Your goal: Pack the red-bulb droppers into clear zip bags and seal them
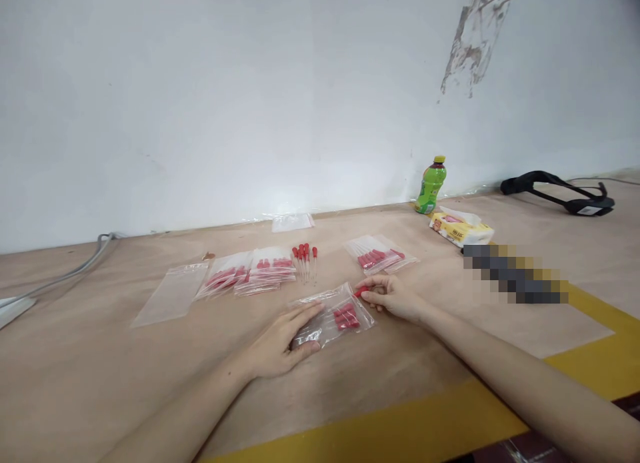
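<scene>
A clear zip bag [320, 319] lies flat in front of me, with several small red-handled tools [346, 316] inside. My left hand [285, 336] rests on the bag's left part, fingers spread and stretched over the plastic. At the bag's right end, my right hand [390, 296] pinches another red-handled tool [361, 291] between thumb and fingers; its shaft is hard to see against the bag. Beyond the bag lie several loose tools of this kind [304, 252], with red handles and thin shafts pointing towards me.
Filled bags [265, 271] lie in overlapping piles left of the loose tools, and more filled bags [380, 253] to the right. Flat bags [173, 293] are at far left and by the wall. A green bottle [431, 186], tissue pack [461, 228] and black headset-like frame [560, 189] stand back right.
</scene>
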Tool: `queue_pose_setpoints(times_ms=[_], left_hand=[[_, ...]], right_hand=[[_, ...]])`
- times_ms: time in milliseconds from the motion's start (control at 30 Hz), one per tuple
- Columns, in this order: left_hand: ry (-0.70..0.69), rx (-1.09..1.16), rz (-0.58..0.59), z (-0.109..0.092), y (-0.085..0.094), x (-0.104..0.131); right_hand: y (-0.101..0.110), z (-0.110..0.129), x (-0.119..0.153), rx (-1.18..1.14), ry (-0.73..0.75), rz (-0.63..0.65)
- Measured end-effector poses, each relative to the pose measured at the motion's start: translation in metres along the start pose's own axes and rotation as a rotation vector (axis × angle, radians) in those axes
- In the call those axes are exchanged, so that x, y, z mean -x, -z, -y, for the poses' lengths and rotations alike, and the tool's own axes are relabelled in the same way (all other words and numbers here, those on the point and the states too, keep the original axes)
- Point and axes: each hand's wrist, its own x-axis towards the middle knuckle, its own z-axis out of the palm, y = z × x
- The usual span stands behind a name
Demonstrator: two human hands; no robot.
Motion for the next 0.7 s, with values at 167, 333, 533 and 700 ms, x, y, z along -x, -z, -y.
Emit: queue_pose_setpoints(times_ms=[167,333,533,700], left_hand=[[0.012,-0.010,0.020,-0.003,0.002,0.000],[0.021,-0.020,0.022,-0.002,0.002,-0.001],[-0.007,-0.016,0.001,0.000,0.000,-0.001],[-0.014,-0.018,0.009,-0.002,0.001,-0.001]], right_hand=[[-0.003,-0.004,-0.009,0.211,0.165,0.046],[0.001,-0.003,-0.013,0.245,0.048,-0.104],[0.005,0.006,-0.004,0.142,0.072,0.049],[-0.004,0.006,-0.003,-0.015,0.067,0.210]])
